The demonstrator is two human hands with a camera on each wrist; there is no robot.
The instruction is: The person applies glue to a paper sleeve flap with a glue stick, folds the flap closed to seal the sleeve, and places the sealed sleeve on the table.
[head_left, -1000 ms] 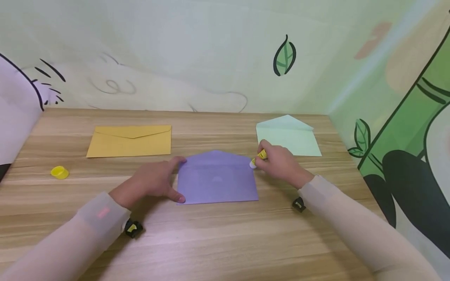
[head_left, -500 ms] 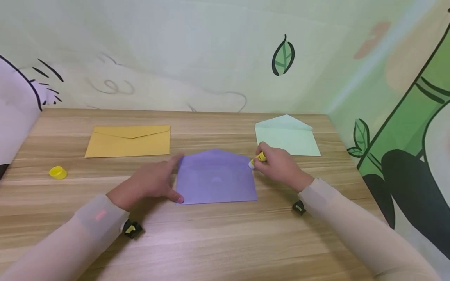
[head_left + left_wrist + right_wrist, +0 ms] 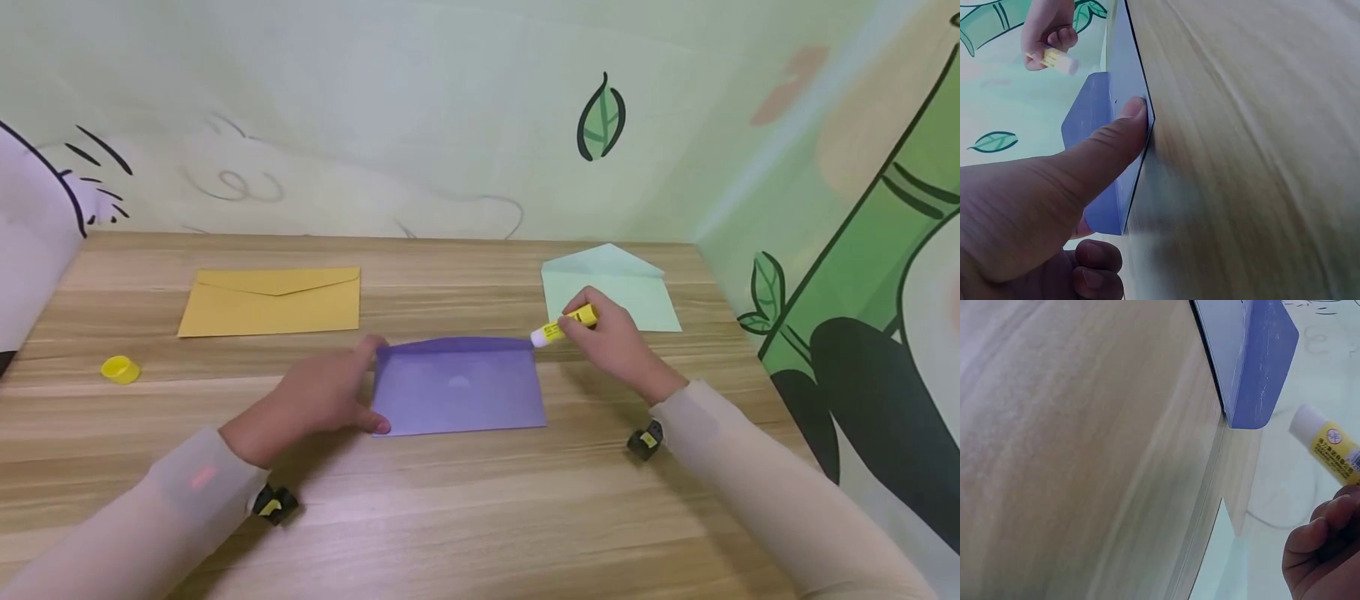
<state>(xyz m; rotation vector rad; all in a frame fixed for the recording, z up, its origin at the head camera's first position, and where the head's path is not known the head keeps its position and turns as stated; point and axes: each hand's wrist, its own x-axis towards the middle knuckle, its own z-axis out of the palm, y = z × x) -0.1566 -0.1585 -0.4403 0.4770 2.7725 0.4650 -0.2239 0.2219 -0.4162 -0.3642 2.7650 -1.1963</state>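
Observation:
A purple envelope (image 3: pixel 457 392) lies in the middle of the wooden table, its flap (image 3: pixel 1266 369) standing up from the fold. My left hand (image 3: pixel 318 396) steadies its left side, the outstretched thumb (image 3: pixel 1110 147) pressing near the front corner and the forefinger at the flap's left end. Other fingers of that hand are bent beside the envelope. With its fingers curled round a yellow glue stick (image 3: pixel 555 330), my right hand (image 3: pixel 615 342) is just off the envelope's right end. The stick's white tip (image 3: pixel 1305 423) is uncapped and stands apart from the flap in the right wrist view.
A yellow envelope (image 3: pixel 273 312) with its flap down lies at the back left. Behind my right hand is a pale green envelope (image 3: pixel 626 292), flap unfolded. The yellow cap (image 3: pixel 120 369) sits at the far left. A printed wall (image 3: pixel 375 125) borders the table's back.
The purple flap has tilted upward from lying nearly flat. My right hand has drawn the glue stick away from it, up and to the right. My left hand stays at the envelope's left side.

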